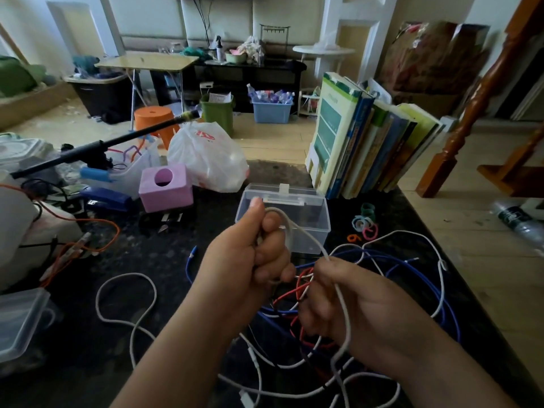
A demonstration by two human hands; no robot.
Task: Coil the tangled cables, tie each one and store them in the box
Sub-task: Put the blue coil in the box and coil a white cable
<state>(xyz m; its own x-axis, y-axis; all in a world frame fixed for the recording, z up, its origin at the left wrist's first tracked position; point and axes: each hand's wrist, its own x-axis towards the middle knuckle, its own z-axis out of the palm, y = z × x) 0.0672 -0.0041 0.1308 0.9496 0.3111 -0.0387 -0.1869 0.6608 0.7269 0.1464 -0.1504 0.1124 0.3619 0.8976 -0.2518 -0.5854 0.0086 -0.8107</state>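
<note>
Cables [382,278] are lying tangled on the dark surface [153,260] in front of the person: white, blue and red strands crossing one another below and to the right of both hands. White cable [306,235] is arching from the left hand [250,257] across to the right hand [347,301], its run slanting from upper left to lower right, then trailing downward toward the near edge. The left hand's grip is curling closed around a small loop of this white cable, thumb pointing up. The right hand's grip is pinching the same strand between its fingertips, with red and white strands passing beneath the fingers. Clear plastic box [297,213] is standing just behind the left hand, lid raised, long axis running left to right. A second white cable [126,301] is looping separately on the surface at left. Coloured ties [363,223] are lying to the right of the box. Books [371,142] are standing upright behind it; their spine lettering is too blurred to read. A white plastic bag [206,157] is bearing red printing, illegible.
</note>
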